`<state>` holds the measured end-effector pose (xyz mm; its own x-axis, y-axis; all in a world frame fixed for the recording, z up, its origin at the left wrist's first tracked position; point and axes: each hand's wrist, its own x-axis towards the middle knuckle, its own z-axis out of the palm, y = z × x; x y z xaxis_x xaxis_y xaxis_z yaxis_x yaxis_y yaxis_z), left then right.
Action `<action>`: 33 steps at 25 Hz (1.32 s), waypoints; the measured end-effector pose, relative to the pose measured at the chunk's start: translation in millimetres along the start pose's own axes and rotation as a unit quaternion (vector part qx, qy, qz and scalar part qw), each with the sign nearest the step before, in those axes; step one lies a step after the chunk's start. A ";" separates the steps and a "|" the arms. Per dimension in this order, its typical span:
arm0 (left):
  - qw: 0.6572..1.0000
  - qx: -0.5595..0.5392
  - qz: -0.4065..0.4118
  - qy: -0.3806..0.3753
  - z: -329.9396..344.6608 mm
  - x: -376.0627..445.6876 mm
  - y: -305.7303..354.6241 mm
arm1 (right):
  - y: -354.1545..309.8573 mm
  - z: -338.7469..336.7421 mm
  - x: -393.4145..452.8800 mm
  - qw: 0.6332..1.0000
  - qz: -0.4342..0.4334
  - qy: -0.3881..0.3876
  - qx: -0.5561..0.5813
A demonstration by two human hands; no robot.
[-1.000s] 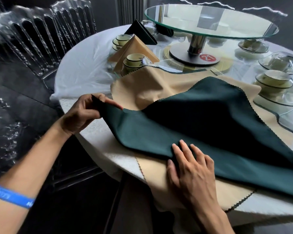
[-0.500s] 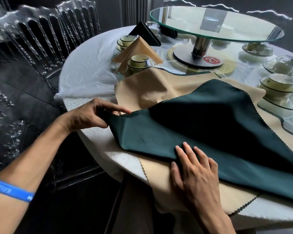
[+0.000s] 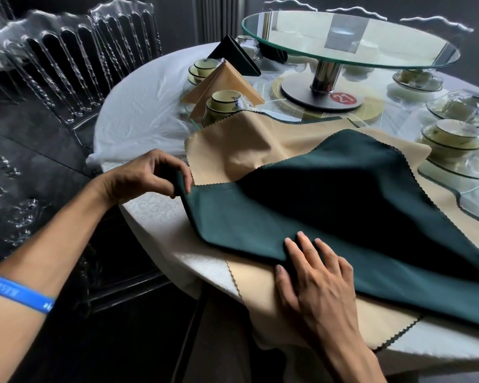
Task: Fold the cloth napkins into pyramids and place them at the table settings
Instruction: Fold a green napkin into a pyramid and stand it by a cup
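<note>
While left hand pinches scalloped green napkin corner | right hand presses flat, fingers straight

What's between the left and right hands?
Head view: only the green napkin spans between them. Left hand pinches its corner; right hand presses its near folded edge.

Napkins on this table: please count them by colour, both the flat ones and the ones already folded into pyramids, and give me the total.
Dark green: 2, a flat green napkin held by the left hand and pressed by the right hand, plus a green pyramid.
Beige: 2, a flat beige napkin under the green one, plus a beige pyramid.
Total: 4 clearly visible.
</note>
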<state>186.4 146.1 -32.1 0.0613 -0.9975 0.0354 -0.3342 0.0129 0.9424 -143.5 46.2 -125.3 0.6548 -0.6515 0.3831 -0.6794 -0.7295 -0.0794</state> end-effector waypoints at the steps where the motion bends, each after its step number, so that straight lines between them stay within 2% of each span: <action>1: 0.999 -0.021 0.012 0.022 -1.5 0.8 -3.0 | -1.4 0.3 -0.6 1.000 -0.001 -0.002 -0.001; 5: 0.985 -0.124 0.085 0.081 -5.6 2.6 -14.6 | -13.0 3.2 4.9 1.000 -0.007 -0.013 -0.007; 8: 0.974 -0.171 0.128 0.075 -4.0 3.8 -11.9 | -23.7 0.4 10.3 1.000 -0.010 -0.013 0.016; 14: 0.975 -0.148 0.157 0.048 9.4 9.5 27.7 | -32.3 -15.6 -32.7 0.987 -0.090 0.029 0.133; 16: 0.978 -0.154 0.123 0.068 23.4 18.7 38.5 | -28.8 -20.5 -42.6 0.980 -0.082 0.060 0.170; 18: 0.982 -0.136 0.065 0.115 42.5 37.1 41.6 | -26.4 -25.2 -45.4 0.976 -0.031 0.081 0.201; 22: 0.979 -0.125 -0.068 0.147 76.3 80.4 30.8 | -21.6 -35.4 -37.9 0.971 0.060 0.058 0.222; 24: 0.977 -0.107 -0.088 0.162 86.9 100.0 23.7 | -13.9 -35.2 -34.4 0.973 0.063 0.056 0.215; 28: 0.978 -0.032 -0.078 0.188 102.8 133.7 28.8 | 6.6 -34.3 -30.0 0.974 0.056 0.083 0.203; 31: 0.981 0.019 -0.108 0.158 110.3 149.1 37.7 | 18.3 -30.6 -31.9 0.977 0.061 0.091 0.183; 33: 0.981 0.016 -0.141 0.132 113.0 154.7 41.2 | 22.2 -27.6 -34.2 0.977 0.059 0.091 0.184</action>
<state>75.8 -15.6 -25.4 0.3966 -0.9077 -0.1369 -0.2972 -0.2681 0.9164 -190.2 58.0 -114.8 0.4868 -0.7118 0.5063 -0.5591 -0.6992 -0.4456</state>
